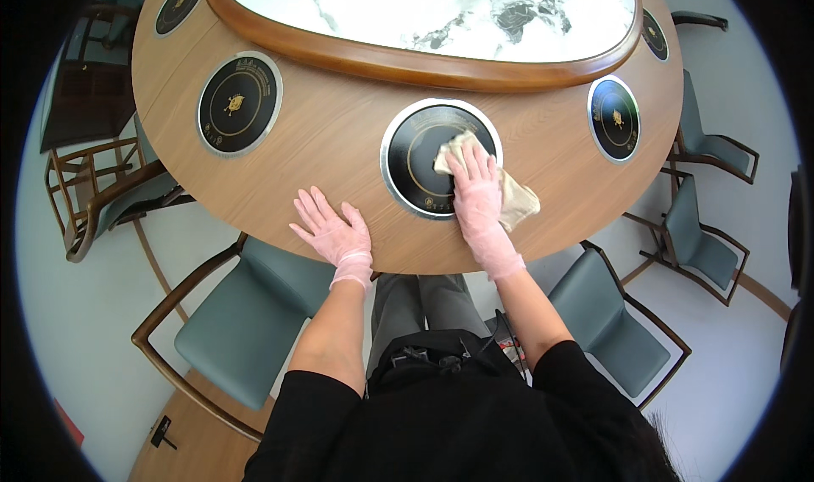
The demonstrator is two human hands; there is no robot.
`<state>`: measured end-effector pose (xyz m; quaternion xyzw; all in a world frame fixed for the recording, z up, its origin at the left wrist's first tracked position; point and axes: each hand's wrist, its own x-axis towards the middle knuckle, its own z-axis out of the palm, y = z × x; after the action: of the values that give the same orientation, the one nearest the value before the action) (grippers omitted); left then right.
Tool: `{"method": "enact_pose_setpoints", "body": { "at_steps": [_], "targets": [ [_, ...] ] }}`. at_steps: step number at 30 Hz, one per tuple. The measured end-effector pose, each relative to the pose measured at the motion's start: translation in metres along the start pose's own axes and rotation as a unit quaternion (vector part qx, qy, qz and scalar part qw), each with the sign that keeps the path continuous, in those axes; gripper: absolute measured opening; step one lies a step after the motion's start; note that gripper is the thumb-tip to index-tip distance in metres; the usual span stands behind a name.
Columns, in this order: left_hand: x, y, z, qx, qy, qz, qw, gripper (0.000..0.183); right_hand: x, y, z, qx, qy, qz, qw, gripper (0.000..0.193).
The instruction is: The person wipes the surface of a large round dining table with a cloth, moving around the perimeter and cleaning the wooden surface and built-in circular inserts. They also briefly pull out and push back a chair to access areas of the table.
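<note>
A flat left hob (239, 105) of smooth black glass with a shiny round ring is sitting in the table (551, 168) near its left edge. Below it, a padded green chair (246, 325) with bent brown arms is standing by the near-left edge. The left hand (337, 232), in a thin, wrinkly pink glove (354, 266), is lying palm down by the near edge with its fingers spread wide. A raised white panel (381, 7) with gray marble swirls and a rounded wooden rim is filling the table's middle. Closer to the near edge, the round middle hob (415, 147) is sitting in the wood. The right hand (477, 195), gloved too, is pressing flat on a soft, crumpled cream cloth (519, 202), fingers nearly together; I cannot tell if its thumb is pinching. The cloth is covering the hob's right side and spilling onto the smooth, streaky wood. Another black hob (615, 119) is sitting by the right edge.
</note>
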<state>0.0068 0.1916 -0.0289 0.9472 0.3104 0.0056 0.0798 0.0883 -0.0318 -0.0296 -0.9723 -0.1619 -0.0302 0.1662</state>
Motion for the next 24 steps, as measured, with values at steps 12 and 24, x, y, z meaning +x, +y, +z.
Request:
{"method": "enact_pose_setpoints", "body": {
  "at_steps": [12,24],
  "targets": [
    [0.002,-0.001,0.002,0.016,0.008,0.002,1.000,0.064,-0.023,-0.021,-0.010,0.020,-0.102,-0.157,0.982,0.054],
    [0.001,0.003,-0.005,0.008,-0.010,-0.009,1.000,0.065,0.024,-0.009,0.016,-0.044,0.040,0.016,0.998,0.050]
  ]
}}
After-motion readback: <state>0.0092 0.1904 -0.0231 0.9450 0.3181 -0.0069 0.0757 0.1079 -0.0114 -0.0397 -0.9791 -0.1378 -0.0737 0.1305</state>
